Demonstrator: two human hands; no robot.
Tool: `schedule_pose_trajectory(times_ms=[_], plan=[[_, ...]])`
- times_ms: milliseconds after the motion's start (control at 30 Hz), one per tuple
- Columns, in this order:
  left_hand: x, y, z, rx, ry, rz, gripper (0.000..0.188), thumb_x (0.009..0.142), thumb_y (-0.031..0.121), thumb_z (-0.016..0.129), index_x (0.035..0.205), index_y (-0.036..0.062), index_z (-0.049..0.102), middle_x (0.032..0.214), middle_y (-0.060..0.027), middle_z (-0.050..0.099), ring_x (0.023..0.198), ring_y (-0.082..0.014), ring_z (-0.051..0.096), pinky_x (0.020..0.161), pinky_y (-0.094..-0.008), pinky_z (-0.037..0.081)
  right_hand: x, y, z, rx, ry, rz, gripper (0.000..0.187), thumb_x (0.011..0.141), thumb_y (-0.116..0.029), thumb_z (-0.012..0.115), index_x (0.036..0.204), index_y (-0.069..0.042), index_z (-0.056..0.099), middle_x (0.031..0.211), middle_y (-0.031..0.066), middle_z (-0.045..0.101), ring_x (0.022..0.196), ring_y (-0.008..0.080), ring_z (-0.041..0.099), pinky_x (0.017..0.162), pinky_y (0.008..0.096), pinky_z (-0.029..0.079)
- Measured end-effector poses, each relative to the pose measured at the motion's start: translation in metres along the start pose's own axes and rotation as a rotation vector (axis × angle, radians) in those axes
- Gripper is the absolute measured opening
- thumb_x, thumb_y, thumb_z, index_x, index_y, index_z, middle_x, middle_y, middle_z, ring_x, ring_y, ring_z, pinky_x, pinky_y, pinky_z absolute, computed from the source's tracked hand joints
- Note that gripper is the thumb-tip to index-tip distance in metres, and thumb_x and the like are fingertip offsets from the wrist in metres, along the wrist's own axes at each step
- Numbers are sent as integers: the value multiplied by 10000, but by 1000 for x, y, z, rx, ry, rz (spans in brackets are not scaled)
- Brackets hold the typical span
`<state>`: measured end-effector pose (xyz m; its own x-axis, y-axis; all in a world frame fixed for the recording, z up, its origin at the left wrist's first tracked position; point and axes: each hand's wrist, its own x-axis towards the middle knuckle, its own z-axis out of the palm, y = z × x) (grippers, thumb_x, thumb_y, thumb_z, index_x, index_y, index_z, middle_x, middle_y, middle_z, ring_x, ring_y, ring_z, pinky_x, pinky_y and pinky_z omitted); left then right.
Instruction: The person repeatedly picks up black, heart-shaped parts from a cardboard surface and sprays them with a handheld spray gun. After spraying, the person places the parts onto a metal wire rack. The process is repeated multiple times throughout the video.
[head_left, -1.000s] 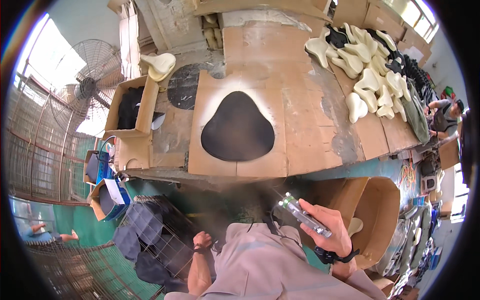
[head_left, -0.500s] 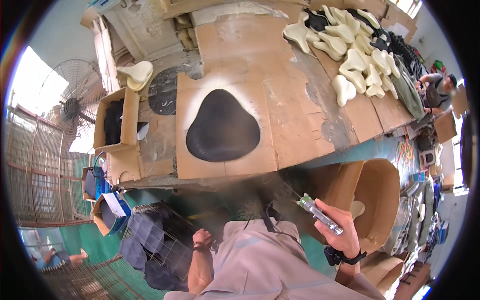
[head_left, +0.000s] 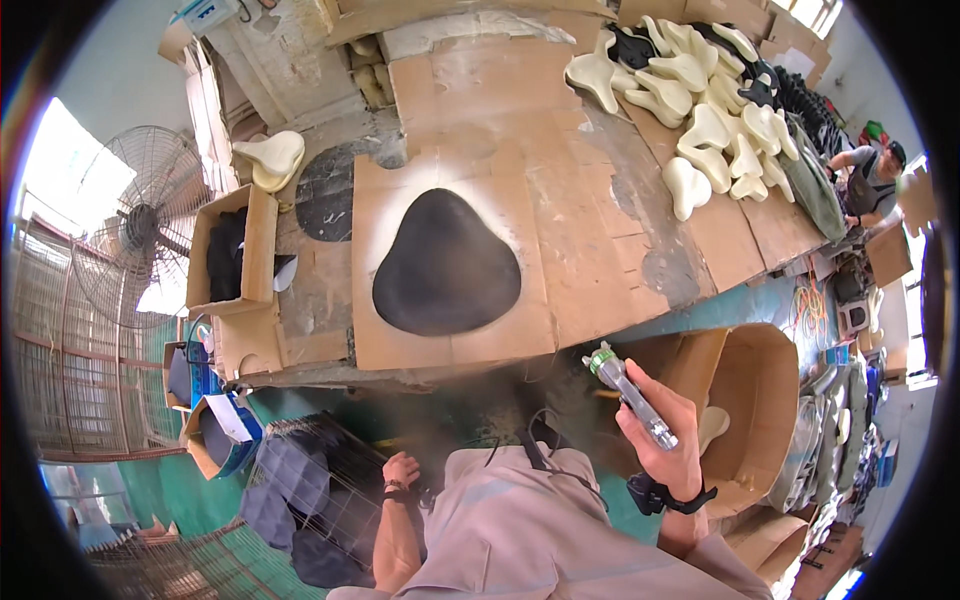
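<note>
1. Spray gun [head_left: 613, 373] up in our right hand [head_left: 680, 450], fingers clamped around its body, and its head has risen closer to the table [head_left: 670, 275] edge than half a second ago!
2. Black panel [head_left: 445, 265] lies flat on the cardboard sheet [head_left: 535, 320] atop the table, holding its place there since the earlier frame.
3. Our left hand [head_left: 401, 470] hangs low beside the wire rack [head_left: 350, 500], fingers partly curled; whether they hold anything, we cannot tell.
</note>
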<state>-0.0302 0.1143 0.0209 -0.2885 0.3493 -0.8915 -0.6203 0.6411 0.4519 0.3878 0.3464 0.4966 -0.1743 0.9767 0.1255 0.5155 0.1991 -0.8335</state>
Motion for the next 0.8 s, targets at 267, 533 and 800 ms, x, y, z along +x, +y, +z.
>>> schedule_pose_trajectory(times_ms=[267,533,800], plan=[[-9,-43,-27,-191,-33,-93,201,850,74,487,1043,34,531,765,-94,564,656,-222,571,543,-374,475,-13,-17,-4,-67,-269,57,574,741,46,701,1297,-8,569,962,191,669,824,353,659,753,344,518],[-6,-34,-22,-99,21,-55,213,870,74,477,1056,47,575,788,-93,590,654,-231,594,536,-381,500,-5,-25,11,-49,-181,115,556,769,42,690,1308,-2,560,969,182,672,841,340,666,768,348,523],[-12,11,13,125,104,2,366,878,84,541,1240,38,563,946,-130,663,794,-287,673,651,-408,577,-7,-21,15,-47,-220,12,538,765,9,707,1288,11,578,931,178,667,758,283,639,710,313,498]])
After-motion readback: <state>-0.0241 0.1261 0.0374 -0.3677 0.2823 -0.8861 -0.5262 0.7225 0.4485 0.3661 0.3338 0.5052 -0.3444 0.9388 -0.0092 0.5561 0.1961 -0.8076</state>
